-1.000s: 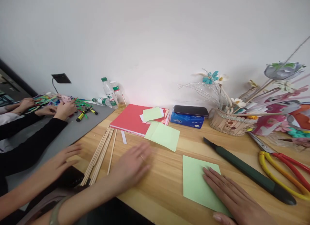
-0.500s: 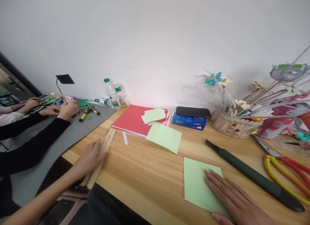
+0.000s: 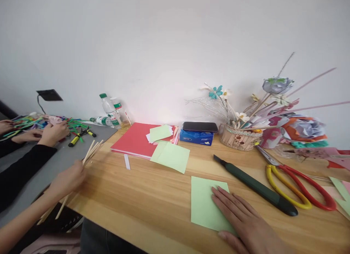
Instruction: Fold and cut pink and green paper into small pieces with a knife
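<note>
At the left edge of the table my left hand (image 3: 68,179) is closed round a bundle of thin wooden sticks (image 3: 93,150). The sticks poke out above the fist and hang below it past the table edge. My right hand (image 3: 243,221) lies flat on a light green paper square (image 3: 202,199), fingers stretched out and covering its right side. Beside that hand rests a dark green utility knife (image 3: 254,183) with a black tip. Farther right are scissors (image 3: 300,181) with yellow and red handles.
A red folder (image 3: 133,139) carries green paper sheets (image 3: 172,155). Behind are a blue tissue pack (image 3: 197,137) with a phone (image 3: 199,127) on top, a flower basket (image 3: 237,137) and plastic bottles (image 3: 109,108). Another person's hands (image 3: 53,133) work on the grey mat at left.
My left hand has gathered the sticks into its fist and moved left, away from where they lay along the table edge. The view has swung right; my right hand stays on the green paper.
</note>
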Action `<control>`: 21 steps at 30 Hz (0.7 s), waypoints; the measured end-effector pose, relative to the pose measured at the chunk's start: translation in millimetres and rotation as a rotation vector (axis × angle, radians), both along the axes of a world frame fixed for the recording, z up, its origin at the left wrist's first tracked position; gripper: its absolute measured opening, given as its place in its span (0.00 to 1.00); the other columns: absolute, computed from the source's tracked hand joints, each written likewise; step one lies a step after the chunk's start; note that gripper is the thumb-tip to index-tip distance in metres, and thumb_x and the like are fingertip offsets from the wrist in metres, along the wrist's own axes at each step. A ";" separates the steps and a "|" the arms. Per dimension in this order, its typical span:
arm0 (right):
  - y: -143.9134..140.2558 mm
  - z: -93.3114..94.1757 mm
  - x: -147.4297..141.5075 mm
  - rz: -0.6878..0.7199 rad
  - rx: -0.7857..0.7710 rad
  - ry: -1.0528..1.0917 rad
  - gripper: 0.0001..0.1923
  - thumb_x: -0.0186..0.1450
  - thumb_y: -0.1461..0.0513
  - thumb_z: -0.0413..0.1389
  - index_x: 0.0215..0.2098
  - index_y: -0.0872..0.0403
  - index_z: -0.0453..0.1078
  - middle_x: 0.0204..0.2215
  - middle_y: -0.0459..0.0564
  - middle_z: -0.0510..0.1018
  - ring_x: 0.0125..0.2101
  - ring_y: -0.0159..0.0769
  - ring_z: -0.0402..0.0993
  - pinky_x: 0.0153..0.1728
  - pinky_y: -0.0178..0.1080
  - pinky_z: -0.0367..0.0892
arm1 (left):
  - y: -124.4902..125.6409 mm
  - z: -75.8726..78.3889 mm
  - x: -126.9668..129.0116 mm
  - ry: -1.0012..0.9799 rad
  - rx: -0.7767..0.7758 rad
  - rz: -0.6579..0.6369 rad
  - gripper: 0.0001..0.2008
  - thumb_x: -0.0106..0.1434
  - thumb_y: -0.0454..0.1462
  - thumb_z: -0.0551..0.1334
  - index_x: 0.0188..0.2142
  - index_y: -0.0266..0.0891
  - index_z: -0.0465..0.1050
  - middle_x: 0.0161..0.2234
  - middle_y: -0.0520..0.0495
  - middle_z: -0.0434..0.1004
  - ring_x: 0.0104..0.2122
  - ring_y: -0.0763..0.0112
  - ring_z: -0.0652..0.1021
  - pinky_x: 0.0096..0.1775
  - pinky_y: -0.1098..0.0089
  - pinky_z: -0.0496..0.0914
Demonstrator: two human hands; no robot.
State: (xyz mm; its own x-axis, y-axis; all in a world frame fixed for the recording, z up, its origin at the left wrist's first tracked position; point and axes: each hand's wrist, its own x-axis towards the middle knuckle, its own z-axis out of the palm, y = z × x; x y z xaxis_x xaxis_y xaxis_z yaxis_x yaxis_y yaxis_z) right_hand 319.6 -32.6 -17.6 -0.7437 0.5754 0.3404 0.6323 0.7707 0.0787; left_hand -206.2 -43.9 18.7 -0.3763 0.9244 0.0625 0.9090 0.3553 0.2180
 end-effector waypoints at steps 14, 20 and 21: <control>0.2 69.1 -44.1 -0.120 -0.904 0.781 0.39 0.53 0.34 0.46 0.50 0.51 0.69 0.42 0.56 0.74 0.42 0.44 0.72 0.42 0.46 0.69 | 31.5 51.6 313.8 -1.016 -0.616 -1.154 0.14 0.52 0.47 0.65 0.28 0.39 0.70 0.27 0.55 0.69 0.27 0.76 0.69 0.30 0.77 0.65; -8.1 80.2 -24.0 -0.346 -0.898 0.853 0.23 0.60 0.42 0.45 0.24 0.49 0.68 0.18 0.45 0.68 0.19 0.32 0.65 0.18 0.35 0.64 | 52.3 26.8 343.2 -1.177 -0.948 -1.153 0.22 0.40 0.49 0.72 0.31 0.39 0.70 0.23 0.55 0.69 0.20 0.77 0.69 0.23 0.75 0.65; -8.2 81.5 -10.1 -0.378 -0.857 0.854 0.22 0.61 0.43 0.45 0.22 0.48 0.66 0.15 0.44 0.64 0.16 0.31 0.62 0.17 0.34 0.63 | 55.3 25.2 341.0 -1.142 -0.883 -1.148 0.21 0.41 0.48 0.71 0.31 0.39 0.70 0.25 0.55 0.70 0.23 0.75 0.71 0.27 0.74 0.67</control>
State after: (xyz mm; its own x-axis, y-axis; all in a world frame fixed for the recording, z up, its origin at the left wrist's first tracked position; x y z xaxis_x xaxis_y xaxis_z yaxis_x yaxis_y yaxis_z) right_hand 309.5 -40.8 63.9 -0.2139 0.9759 0.0436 0.4265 0.1334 -0.8946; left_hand 134.8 11.4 43.9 0.8806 0.3433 -0.3266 0.3184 0.0818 0.9444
